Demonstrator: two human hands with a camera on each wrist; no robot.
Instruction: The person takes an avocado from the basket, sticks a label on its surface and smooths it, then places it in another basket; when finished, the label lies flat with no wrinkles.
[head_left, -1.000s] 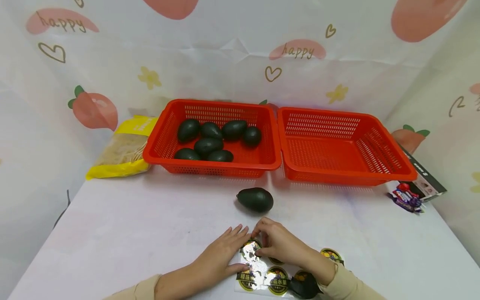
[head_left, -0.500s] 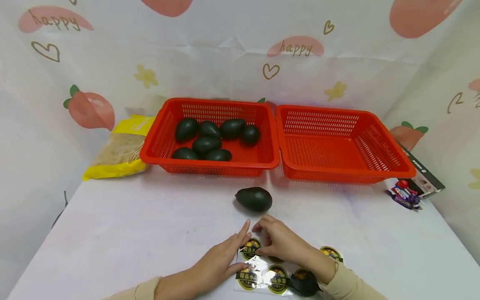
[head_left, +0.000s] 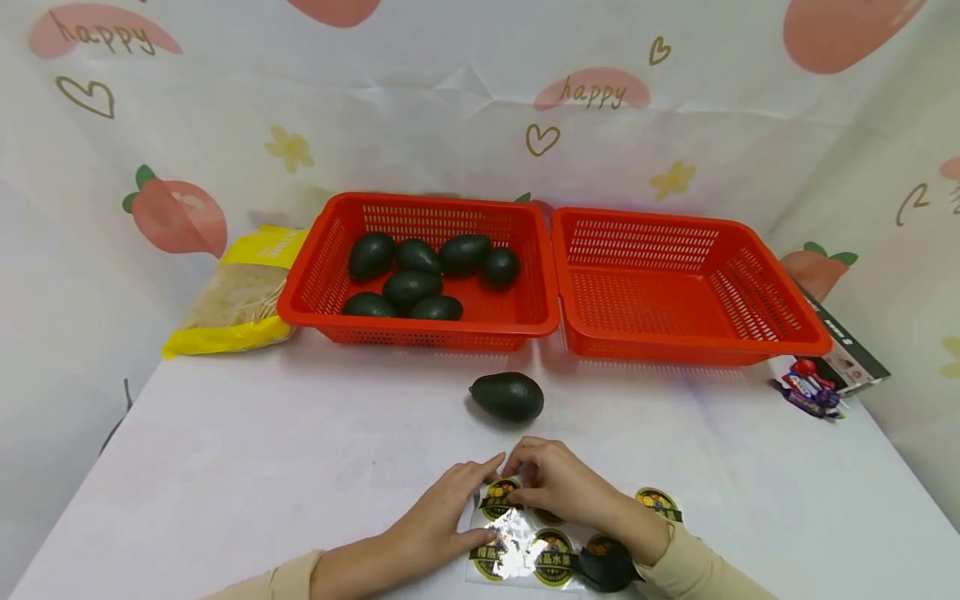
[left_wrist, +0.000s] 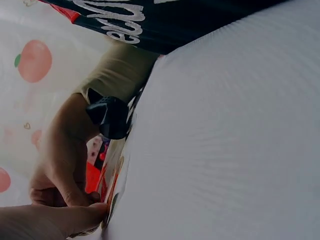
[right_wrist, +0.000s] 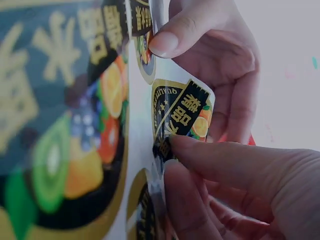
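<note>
R hand (head_left: 558, 487) pinching round sticker (right_wrist: 182, 117) at its edge; L hand (head_left: 450, 508) flat, pressing sticker sheet (head_left: 525, 554) down. Avocado (head_left: 507, 396) just beyond, long axis left-right.

A white table (head_left: 225, 450) stands in a corner hung with a pale cloth backdrop (head_left: 450, 108) printed with pink peaches, yellow flowers, gold hearts and the word "happy", creased in places and evenly lit, its side panels closing in left and right.
</note>
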